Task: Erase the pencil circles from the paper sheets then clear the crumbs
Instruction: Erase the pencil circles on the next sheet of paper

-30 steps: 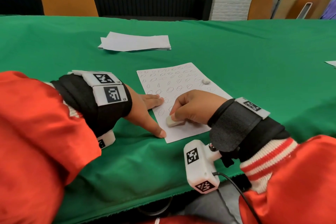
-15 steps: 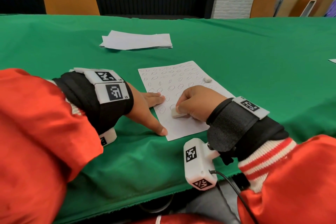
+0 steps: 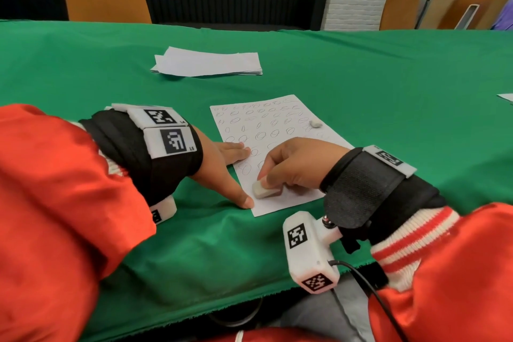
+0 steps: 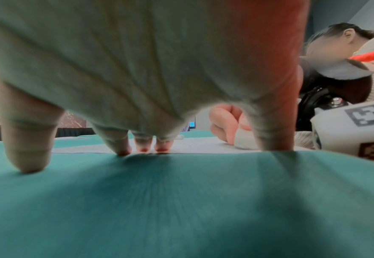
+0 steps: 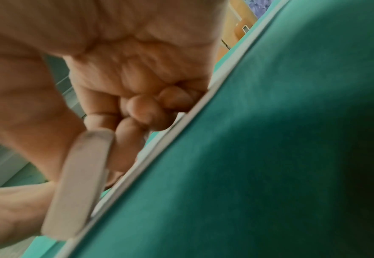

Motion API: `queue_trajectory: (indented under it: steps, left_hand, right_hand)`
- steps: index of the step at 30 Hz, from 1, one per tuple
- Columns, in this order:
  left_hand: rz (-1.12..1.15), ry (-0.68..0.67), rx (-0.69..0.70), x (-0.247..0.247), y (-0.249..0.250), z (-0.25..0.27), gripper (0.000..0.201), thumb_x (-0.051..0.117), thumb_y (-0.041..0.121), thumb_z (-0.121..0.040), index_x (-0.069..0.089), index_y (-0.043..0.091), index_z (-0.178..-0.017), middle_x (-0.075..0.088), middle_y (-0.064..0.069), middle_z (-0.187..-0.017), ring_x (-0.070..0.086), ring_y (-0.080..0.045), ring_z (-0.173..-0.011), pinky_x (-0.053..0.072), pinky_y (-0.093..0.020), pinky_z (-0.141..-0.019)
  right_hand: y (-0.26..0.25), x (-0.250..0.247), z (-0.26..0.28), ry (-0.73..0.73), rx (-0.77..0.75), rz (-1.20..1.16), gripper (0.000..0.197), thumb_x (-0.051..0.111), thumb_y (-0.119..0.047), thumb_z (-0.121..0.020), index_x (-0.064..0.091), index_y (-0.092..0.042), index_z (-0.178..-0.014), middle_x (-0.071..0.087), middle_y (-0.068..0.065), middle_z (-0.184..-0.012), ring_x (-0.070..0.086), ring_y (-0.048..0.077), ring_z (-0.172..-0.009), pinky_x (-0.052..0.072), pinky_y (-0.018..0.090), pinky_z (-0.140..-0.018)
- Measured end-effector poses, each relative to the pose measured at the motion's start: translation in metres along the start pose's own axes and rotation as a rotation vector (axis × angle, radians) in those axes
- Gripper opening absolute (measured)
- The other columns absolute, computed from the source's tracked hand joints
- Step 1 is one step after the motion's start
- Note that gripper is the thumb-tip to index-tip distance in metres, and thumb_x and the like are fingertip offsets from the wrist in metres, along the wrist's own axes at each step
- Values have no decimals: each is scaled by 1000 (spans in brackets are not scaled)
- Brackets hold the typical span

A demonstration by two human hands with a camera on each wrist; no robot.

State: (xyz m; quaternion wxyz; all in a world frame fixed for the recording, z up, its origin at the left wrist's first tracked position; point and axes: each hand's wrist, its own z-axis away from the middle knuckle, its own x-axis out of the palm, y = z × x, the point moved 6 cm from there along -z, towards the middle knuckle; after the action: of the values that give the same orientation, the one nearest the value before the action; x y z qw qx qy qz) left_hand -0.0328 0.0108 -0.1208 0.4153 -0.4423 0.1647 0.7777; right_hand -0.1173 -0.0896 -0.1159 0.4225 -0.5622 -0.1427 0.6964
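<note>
On the left we see our left hand [image 3: 222, 166] spread flat, fingers straight. The thumb tip presses the near left corner of the sheet [image 3: 280, 125], and the fingers [image 4: 119, 144] press its left edge, while the little finger rests on the green cloth [image 3: 388, 91]. It grips nothing; it only pins the paper down.

The sheet lies on the cloth in front of us, slightly turned, with rows of pencil circles [image 3: 261, 134] over its far part. The near strip shows no marks that we can make out.

Next comes the eraser [image 3: 263, 189], a pale block lying on the near part of the sheet, just right of the left thumb. Our right hand [image 3: 299, 166] is curled around it, thumb and forefinger pinching it, the other fingers folded into the palm. In the right wrist view the eraser [image 5: 80, 181] is blurred, with grey smudges on its end.

Farther right, near the sheet's right edge, sits a small pale lump [image 3: 315, 123]; we cannot tell what it is.

Behind the sheet, well apart, lies a paper stack [image 3: 208, 62].
</note>
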Motion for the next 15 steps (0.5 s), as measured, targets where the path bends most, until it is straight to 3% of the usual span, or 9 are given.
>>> queue_trajectory:
  steps: [5, 10, 15]
  left_hand:
    - [-9, 2, -2, 0, 1, 1, 107, 51, 75, -73, -10, 33, -150, -15, 20, -155, -1, -6, -145, 1, -35, -119]
    - [-13, 7, 1, 0, 0, 0, 108, 51, 75, -73, -10, 31, -150, -15, 19, -156, -1, -5, -145, 1, -34, -119]
    - [-21, 8, 0, -1, 1, 1, 106, 50, 74, -74, -10, 32, -150, -15, 19, -156, -1, -6, -145, 1, -34, -118]
  right_hand:
    - [2, -4, -5, 132, 2, 5, 3, 66, -18, -82, 65, -17, -79, 58, -4, -67, 46, 10, -56, 43, 24, -59]
    - [-4, 3, -2, -25, -22, 17, 4, 66, -15, -80, 68, -18, -79, 57, -11, -49, 41, 9, -46, 35, 20, -47]
    - [-2, -4, -7, 144, -24, 27, 2, 67, -17, -81, 66, -17, -79, 57, -5, -66, 43, 9, -54, 35, 22, -51]
